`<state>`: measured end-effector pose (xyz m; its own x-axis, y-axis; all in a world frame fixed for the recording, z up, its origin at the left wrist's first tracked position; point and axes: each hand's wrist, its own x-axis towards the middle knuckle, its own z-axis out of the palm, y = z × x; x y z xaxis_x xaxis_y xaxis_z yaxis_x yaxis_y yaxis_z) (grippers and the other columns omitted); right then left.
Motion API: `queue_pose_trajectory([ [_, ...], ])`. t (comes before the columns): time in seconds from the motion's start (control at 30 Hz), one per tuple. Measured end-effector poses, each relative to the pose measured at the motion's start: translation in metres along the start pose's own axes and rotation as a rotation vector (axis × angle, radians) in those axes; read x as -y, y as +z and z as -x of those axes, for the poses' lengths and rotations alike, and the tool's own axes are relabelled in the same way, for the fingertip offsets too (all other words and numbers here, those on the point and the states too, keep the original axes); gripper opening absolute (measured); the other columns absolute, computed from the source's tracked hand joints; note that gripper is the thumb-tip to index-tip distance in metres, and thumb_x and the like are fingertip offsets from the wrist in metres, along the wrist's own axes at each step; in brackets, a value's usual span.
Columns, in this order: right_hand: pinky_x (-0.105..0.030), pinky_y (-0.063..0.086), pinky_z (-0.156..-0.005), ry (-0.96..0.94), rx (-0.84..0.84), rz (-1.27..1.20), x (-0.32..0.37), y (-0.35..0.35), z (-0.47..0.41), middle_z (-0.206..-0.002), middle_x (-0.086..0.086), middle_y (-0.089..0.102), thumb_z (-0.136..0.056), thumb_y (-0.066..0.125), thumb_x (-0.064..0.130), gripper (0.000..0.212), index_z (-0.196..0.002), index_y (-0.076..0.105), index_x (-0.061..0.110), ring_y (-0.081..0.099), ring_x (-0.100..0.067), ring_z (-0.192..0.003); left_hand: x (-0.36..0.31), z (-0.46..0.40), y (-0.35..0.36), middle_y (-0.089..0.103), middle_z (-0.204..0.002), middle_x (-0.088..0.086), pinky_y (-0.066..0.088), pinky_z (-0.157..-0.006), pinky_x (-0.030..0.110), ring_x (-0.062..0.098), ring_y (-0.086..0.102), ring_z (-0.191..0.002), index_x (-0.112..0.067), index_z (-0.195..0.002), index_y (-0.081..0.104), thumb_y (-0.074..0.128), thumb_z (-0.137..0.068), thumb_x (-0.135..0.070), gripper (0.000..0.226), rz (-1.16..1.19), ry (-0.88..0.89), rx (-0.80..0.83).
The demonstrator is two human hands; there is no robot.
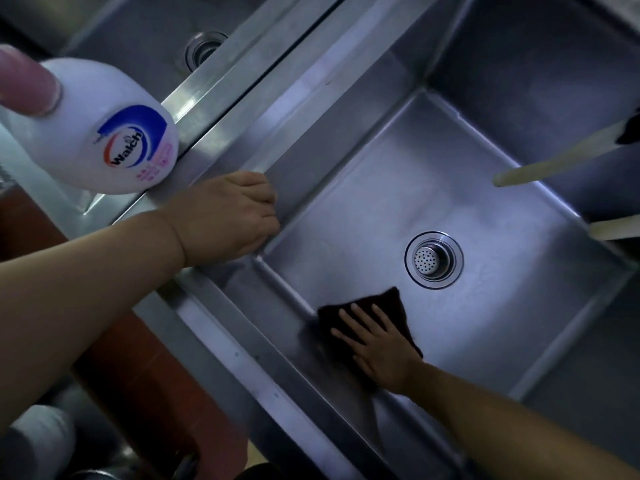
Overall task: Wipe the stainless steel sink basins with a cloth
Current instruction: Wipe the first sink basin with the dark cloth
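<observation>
A deep stainless steel sink basin [450, 188] fills the middle and right of the view, with a round strainer drain [433, 260] in its floor. A dark brown cloth [391, 303] lies flat on the basin floor near the front left corner. My right hand [377, 348] presses on the cloth with straight, spread fingers. My left hand [232, 216] grips the basin's left rim, its fingers curled over the edge. A second basin [145, 32] with its own drain [204, 50] lies beyond the divider at the upper left.
A white Walch soap bottle [114, 133] with a pink cap stands on the rim by my left hand. Two pale hose ends [554, 161] reach in over the basin from the right. Reddish-brown floor [131, 368] shows below the sink's front edge.
</observation>
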<state>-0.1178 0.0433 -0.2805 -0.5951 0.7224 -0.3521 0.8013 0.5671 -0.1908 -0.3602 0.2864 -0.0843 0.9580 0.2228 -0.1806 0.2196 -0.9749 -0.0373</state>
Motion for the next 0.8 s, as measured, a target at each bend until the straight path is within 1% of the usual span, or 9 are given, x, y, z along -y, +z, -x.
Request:
queue_pose_trajectory([
  [0.1, -0.051, 0.007, -0.114, 0.007, 0.045, 0.036, -0.001, 0.018, 0.061, -0.151, -0.006, 0.035, -0.087, 0.045, 0.041, 0.065, -0.148, 0.029, 0.027, 0.022, -0.032, -0.143, 0.000, 0.000, -0.003, 0.064, -0.069, 0.005, 0.036, -0.084, 0.032, 0.026, 0.062, -0.076, -0.017, -0.067, 0.063, 0.051, -0.078, -0.016, 0.016, 0.015, -0.012, 0.012],
  [0.23, -0.053, 0.009, -0.112, 0.026, 0.052, -0.009, -0.002, 0.023, 0.081, -0.151, -0.006, 0.033, -0.084, 0.045, 0.040, 0.075, -0.151, 0.015, 0.026, 0.007, -0.031, -0.145, 0.001, 0.001, -0.003, 0.064, -0.068, 0.005, 0.037, -0.082, 0.032, 0.026, 0.062, -0.075, -0.016, -0.065, 0.063, 0.042, -0.078, -0.016, 0.024, 0.023, -0.016, 0.007],
  [0.43, -0.058, 0.016, -0.111, 0.072, 0.028, 0.009, -0.008, -0.006, -0.006, -0.147, -0.011, 0.041, -0.081, 0.045, 0.044, 0.064, -0.142, 0.041, 0.025, 0.037, -0.039, -0.135, 0.006, 0.002, 0.004, 0.061, -0.067, 0.004, 0.039, -0.083, 0.033, 0.026, 0.062, -0.078, -0.017, -0.065, 0.060, 0.051, -0.080, -0.014, 0.018, 0.024, 0.015, -0.045],
  [0.5, -0.061, 0.026, -0.108, 0.146, 0.009, -0.015, -0.012, -0.021, -0.051, -0.146, -0.010, 0.043, -0.080, 0.054, 0.049, 0.065, -0.141, 0.044, 0.027, 0.040, -0.037, -0.133, 0.005, 0.002, 0.006, 0.061, -0.067, 0.004, 0.041, -0.084, 0.033, 0.026, 0.061, -0.079, -0.018, -0.065, 0.059, 0.056, -0.080, -0.013, 0.016, 0.027, 0.018, -0.056],
  [0.57, -0.063, 0.028, -0.104, 0.226, -0.010, -0.034, -0.018, -0.035, -0.091, -0.147, -0.010, 0.041, -0.080, 0.060, 0.056, 0.070, -0.141, 0.042, 0.028, 0.038, -0.037, -0.134, 0.005, 0.003, 0.007, 0.060, -0.066, 0.003, 0.042, -0.083, 0.034, 0.026, 0.061, -0.078, -0.018, -0.065, 0.057, 0.056, -0.081, -0.014, 0.017, 0.022, 0.018, -0.058],
  [0.6, -0.064, 0.022, -0.106, 0.253, -0.031, -0.055, -0.023, -0.040, -0.109, -0.150, -0.010, 0.037, -0.082, 0.058, 0.058, 0.071, -0.143, 0.038, 0.027, 0.033, -0.038, -0.137, 0.006, 0.003, 0.007, 0.060, -0.066, 0.004, 0.043, -0.083, 0.034, 0.026, 0.061, -0.077, -0.018, -0.064, 0.057, 0.057, -0.081, -0.014, 0.017, 0.021, 0.017, -0.058],
  [0.7, -0.058, -0.011, -0.111, 0.314, -0.065, -0.115, -0.046, -0.048, -0.146, -0.159, -0.009, 0.009, -0.088, 0.041, 0.063, 0.076, -0.150, 0.013, 0.030, 0.003, -0.037, -0.145, 0.006, 0.003, 0.008, 0.060, -0.066, 0.004, 0.043, -0.082, 0.034, 0.026, 0.060, -0.076, -0.017, -0.064, 0.056, 0.057, -0.081, -0.015, 0.017, 0.012, 0.020, -0.062],
  [0.73, -0.055, -0.016, -0.110, 0.342, -0.076, -0.113, -0.055, -0.048, -0.151, -0.160, -0.008, 0.004, -0.089, 0.038, 0.064, 0.077, -0.151, 0.008, 0.030, -0.002, -0.035, -0.146, 0.005, 0.003, 0.009, 0.060, -0.065, 0.004, 0.044, -0.082, 0.034, 0.026, 0.059, -0.076, -0.017, -0.064, 0.056, 0.057, -0.082, -0.016, 0.017, 0.007, 0.019, -0.063],
  [0.8, -0.052, -0.016, -0.111, 0.402, -0.094, -0.096, -0.073, -0.048, -0.154, -0.160, -0.007, 0.003, -0.088, 0.037, 0.064, 0.077, -0.151, 0.007, 0.031, -0.003, -0.033, -0.146, 0.005, 0.003, 0.011, 0.060, -0.066, 0.004, 0.042, -0.082, 0.034, 0.026, 0.059, -0.076, -0.017, -0.065, 0.057, 0.057, -0.082, -0.017, 0.017, 0.004, 0.021, -0.066],
])
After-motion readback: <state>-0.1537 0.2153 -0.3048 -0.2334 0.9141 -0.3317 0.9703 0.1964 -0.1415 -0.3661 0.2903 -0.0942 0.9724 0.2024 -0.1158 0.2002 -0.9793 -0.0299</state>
